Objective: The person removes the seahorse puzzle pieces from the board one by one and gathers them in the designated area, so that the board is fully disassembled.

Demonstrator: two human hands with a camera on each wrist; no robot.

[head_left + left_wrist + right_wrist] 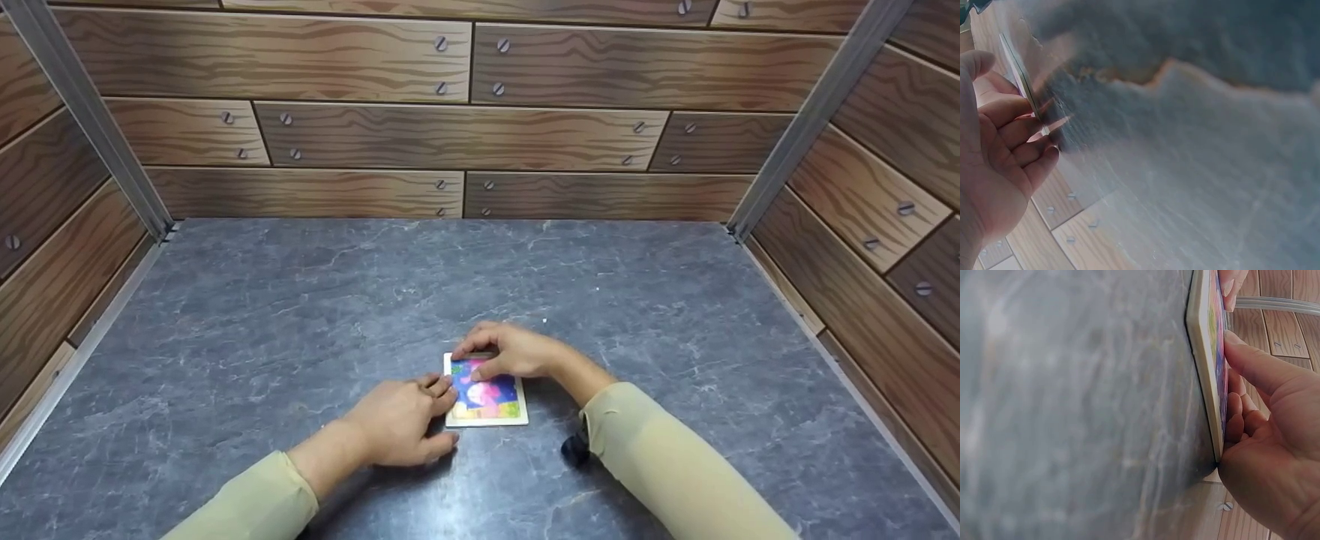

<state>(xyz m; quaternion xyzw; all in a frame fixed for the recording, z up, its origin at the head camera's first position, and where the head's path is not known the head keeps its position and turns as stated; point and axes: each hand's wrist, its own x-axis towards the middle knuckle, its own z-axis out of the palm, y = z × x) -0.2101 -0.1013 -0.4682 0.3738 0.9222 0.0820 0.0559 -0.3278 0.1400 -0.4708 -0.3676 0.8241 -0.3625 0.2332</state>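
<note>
A small cream-edged picture board (487, 401), like a little jigsaw with pink, blue and yellow artwork, lies flat on the grey marbled table. Beside its left edge rests my left hand (401, 420), palm down, fingertips right at the border and thumb spread apart. The left wrist view shows those fingers against the thin edge of the board (1019, 79). Over the top of the board is my right hand (517, 351), thumb on the picture and index finger reaching the upper left corner. In the right wrist view its thumb touches the printed face (1219, 354).
The table (300, 300) has wood-plank patterned walls (360, 135) at the back and sides. Metal posts (817, 112) stand at the back corners. A small dark object (575, 450) shows beneath the right sleeve (660, 450). Tiny white specks dot the table beyond the board.
</note>
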